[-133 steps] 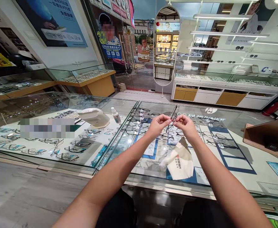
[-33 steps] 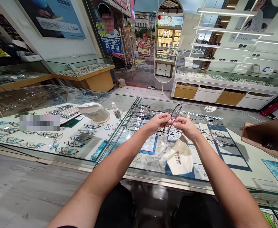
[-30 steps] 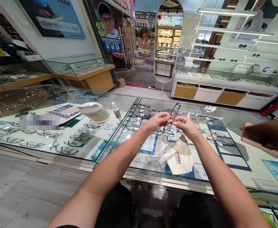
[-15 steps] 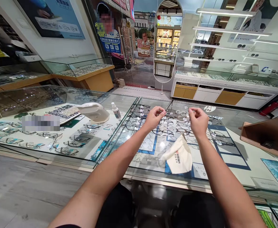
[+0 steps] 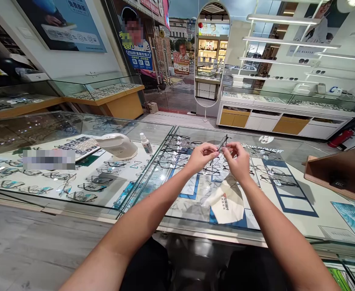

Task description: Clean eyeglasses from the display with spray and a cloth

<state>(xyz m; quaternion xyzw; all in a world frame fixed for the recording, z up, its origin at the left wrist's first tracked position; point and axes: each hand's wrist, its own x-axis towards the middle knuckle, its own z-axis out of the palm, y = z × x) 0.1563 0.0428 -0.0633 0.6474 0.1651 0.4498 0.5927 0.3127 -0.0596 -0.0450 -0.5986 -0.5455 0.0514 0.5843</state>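
Observation:
Above the glass counter, my left hand (image 5: pixel 204 157) and my right hand (image 5: pixel 237 159) are close together, fingers pinched on a dark, thin-framed pair of eyeglasses (image 5: pixel 224 140). The eyeglasses stand nearly edge-on, so their lenses hardly show and my fingers cover part of them. Just below my hands, a cream cleaning cloth (image 5: pixel 228 200) with printed lettering lies crumpled on the glass top. Rows of display glasses (image 5: pixel 177 151) show through the counter beneath and around my hands.
To the left stand a small white spray bottle (image 5: pixel 146 144) and a white rounded device (image 5: pixel 119 146). A brown wooden box (image 5: pixel 335 178) is at the right. An oval mirror (image 5: pixel 209 60) rises behind the counter, beside low display cabinets (image 5: pixel 259 119).
My right hand has moved left to meet my left hand and now grips the eyeglasses too. The eyeglasses have turned between my fingers. The cloth stays in place.

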